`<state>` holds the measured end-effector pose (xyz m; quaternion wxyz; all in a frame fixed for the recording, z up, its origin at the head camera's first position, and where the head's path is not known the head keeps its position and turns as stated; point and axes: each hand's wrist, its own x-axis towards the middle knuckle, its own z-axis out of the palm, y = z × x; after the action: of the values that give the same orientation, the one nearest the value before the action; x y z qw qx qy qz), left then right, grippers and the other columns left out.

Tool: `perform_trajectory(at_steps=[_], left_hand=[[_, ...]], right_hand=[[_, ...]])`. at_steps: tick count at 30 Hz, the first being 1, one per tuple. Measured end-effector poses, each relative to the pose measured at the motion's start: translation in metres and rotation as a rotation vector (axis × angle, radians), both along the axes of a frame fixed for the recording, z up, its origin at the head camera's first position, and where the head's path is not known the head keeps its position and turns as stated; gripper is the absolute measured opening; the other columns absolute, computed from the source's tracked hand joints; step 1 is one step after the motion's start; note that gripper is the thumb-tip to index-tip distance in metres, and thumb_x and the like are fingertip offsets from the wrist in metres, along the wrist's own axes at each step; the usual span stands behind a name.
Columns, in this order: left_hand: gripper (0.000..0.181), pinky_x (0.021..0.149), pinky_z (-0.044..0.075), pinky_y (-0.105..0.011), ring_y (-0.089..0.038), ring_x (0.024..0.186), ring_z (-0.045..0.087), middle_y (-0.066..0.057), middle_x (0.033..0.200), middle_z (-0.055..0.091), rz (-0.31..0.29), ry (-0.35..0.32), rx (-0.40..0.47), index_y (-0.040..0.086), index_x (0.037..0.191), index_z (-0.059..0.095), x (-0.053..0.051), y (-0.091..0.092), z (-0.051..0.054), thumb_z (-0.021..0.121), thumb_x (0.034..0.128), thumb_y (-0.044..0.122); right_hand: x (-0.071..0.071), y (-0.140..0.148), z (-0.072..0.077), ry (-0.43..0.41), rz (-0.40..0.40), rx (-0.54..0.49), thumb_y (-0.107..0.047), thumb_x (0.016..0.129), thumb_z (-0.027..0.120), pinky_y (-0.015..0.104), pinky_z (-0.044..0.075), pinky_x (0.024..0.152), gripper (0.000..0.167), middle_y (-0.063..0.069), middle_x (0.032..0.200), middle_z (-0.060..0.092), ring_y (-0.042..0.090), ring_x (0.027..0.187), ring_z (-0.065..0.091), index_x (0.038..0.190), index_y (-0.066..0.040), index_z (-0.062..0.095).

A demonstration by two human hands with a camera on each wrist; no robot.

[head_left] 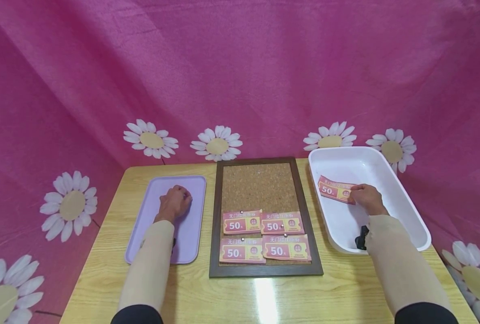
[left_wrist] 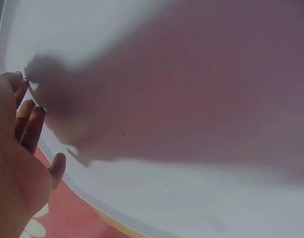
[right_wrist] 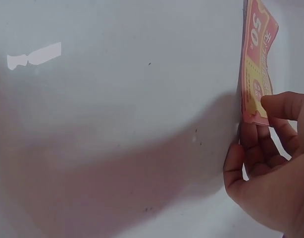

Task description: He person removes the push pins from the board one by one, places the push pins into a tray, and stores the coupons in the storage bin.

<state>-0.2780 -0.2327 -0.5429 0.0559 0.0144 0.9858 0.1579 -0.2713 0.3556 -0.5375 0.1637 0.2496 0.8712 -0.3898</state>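
Coupons (head_left: 331, 189): four on one corkboard (head_left: 258, 186), right hand (head_left: 369, 199) pinching a fifth, left hand (head_left: 175, 201) pinching one pin (left_wrist: 25, 79)

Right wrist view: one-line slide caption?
Right hand pinches a red-and-yellow coupon by one end over the white tub.

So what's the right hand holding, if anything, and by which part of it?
The right hand holds a coupon, pinched at the end away from its big 50.
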Motion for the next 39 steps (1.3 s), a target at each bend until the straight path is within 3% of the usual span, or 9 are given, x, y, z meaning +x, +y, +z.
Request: perform_trajectory(at_steps=[7, 20, 26, 31, 35, 39], left_hand=[[0.023, 0.094, 0.036, -0.063, -0.037, 0.121, 0.051, -0.014, 0.126, 0.057, -0.005, 0.016, 0.012, 0.009, 0.101, 0.068, 0.003, -0.001, -0.002, 0.053, 0.0917, 0.025], [0.026, 0.096, 0.035, -0.064, -0.037, 0.125, 0.049, -0.015, 0.130, 0.056, -0.001, 0.008, 0.020, 0.009, 0.104, 0.068, 0.004, 0.000, -0.002, 0.055, 0.0915, 0.028], [0.037, 0.099, 0.033, -0.064, -0.039, 0.127, 0.047, -0.017, 0.133, 0.055, 0.009, 0.003, 0.025, 0.009, 0.118, 0.063, 0.002, 0.000, -0.001, 0.054, 0.0918, 0.033], [0.046, 0.101, 0.031, -0.062, -0.039, 0.129, 0.045, -0.016, 0.135, 0.055, 0.008, 0.021, 0.018, 0.012, 0.132, 0.055, 0.001, 0.000, 0.000, 0.050, 0.0944, 0.039], [0.053, 0.105, 0.026, -0.061, -0.038, 0.133, 0.040, -0.015, 0.143, 0.050, 0.008, 0.036, 0.012, 0.015, 0.142, 0.047, 0.000, 0.000, 0.001, 0.044, 0.0966, 0.043], [0.057, 0.106, 0.025, -0.060, -0.038, 0.135, 0.038, -0.013, 0.149, 0.045, 0.006, 0.046, -0.011, 0.017, 0.146, 0.041, -0.002, -0.001, 0.002, 0.040, 0.0973, 0.047]], right_hand=[[0.002, 0.002, -0.004, 0.030, 0.050, 0.089, -0.027, 0.090, 0.049, 0.048, 0.038, 0.093, 0.053, 0.028, 0.137, 0.047, 0.038, 0.114, 0.046, 0.134, 0.002, 0.048], [0.002, -0.004, 0.000, 0.008, 0.002, 0.099, -0.028, 0.092, 0.049, 0.055, 0.038, 0.100, 0.053, 0.028, 0.140, 0.045, 0.041, 0.116, 0.045, 0.137, 0.001, 0.045], [0.004, -0.004, 0.005, 0.098, 0.068, 0.156, -0.032, 0.093, 0.045, 0.052, 0.041, 0.094, 0.057, 0.032, 0.134, 0.047, 0.041, 0.112, 0.050, 0.138, 0.004, 0.042], [0.001, -0.006, 0.006, 0.108, 0.040, 0.136, -0.039, 0.095, 0.043, 0.060, 0.038, 0.103, 0.069, 0.032, 0.146, 0.036, 0.046, 0.124, 0.044, 0.150, -0.002, 0.026], [-0.004, -0.009, 0.005, 0.093, 0.003, 0.096, -0.048, 0.096, 0.041, 0.069, 0.032, 0.103, 0.077, 0.027, 0.157, 0.020, 0.051, 0.134, 0.034, 0.156, -0.011, 0.008], [-0.007, -0.013, 0.006, 0.126, 0.058, 0.158, -0.053, 0.097, 0.037, 0.071, 0.027, 0.104, 0.079, 0.026, 0.158, 0.016, 0.053, 0.138, 0.027, 0.156, -0.013, 0.004]])
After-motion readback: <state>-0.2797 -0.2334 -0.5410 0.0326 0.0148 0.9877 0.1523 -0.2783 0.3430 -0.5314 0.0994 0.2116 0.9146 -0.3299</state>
